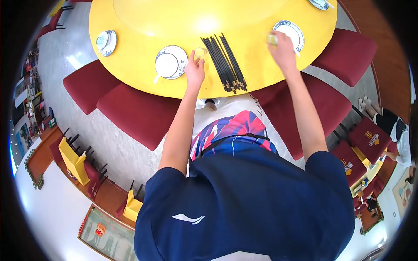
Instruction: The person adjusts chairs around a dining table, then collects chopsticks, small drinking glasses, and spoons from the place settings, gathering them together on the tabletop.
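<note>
My left hand point(195, 70) is at the near side of the yellow round table, with thumb and fingertips around a small clear glass point(200, 52). Just left of that hand lies a blue-patterned plate point(177, 50) with a white bowl point(166, 65) and a white spoon point(156, 78). My right hand point(284, 51) holds another small glass point(272, 39) in its fingers, slightly blurred. Beside and partly behind it is a second blue-rimmed plate point(289, 26); a white spoon end point(297, 52) shows there. Between my hands lies a bundle of black chopsticks point(223, 63) with gold-coloured ends.
The yellow table point(143, 26) has another place setting point(106, 42) at left and a plate point(320, 4) at the far right. Dark red chairs point(135, 115) crowd the near edge on both sides. Another person point(394, 130) is at the far right.
</note>
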`<state>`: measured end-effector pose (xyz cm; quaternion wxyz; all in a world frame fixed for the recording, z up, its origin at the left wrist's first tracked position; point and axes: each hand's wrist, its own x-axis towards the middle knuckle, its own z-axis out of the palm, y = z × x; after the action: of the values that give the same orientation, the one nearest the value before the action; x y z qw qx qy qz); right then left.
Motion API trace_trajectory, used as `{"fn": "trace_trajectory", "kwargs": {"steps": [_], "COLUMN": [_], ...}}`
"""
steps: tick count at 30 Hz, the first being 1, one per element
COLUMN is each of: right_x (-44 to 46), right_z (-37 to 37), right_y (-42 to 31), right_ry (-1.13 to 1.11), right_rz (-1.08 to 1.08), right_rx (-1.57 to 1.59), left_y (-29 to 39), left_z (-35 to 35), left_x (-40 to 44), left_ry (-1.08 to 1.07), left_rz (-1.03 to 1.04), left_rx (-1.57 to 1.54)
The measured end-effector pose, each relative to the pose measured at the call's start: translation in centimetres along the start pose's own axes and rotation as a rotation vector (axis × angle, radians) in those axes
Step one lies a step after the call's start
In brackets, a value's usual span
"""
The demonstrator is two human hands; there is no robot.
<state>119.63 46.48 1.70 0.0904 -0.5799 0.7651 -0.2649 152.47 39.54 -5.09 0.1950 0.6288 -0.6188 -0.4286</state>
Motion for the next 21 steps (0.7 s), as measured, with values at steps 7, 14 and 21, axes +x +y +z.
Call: {"fn": "trace_trajectory", "kwargs": {"steps": [7, 14, 21], "right_x": [-4.6, -6.3, -8.0], "right_z": [8.8, 15.0, 17.4], "right_y": [-13.0, -17.4, -19.1], "right_ry": [-0.18, -0.193, -0.031], "right_rz": [-0.187, -0.117, 0.063], "right_rx": [0.294, 0.275, 0.125], "left_y": [-0.6, -2.4, -9.1], "left_z": [-2.5, -12.7, -22.9], "left_x": [-1.9, -12.2, -21.9], "left_ry": [-0.117, -0.048, 0.053], "left_rz": [-0.083, -0.078, -0.032], "left_rx": [-0.502, -0.569, -0.637]}}
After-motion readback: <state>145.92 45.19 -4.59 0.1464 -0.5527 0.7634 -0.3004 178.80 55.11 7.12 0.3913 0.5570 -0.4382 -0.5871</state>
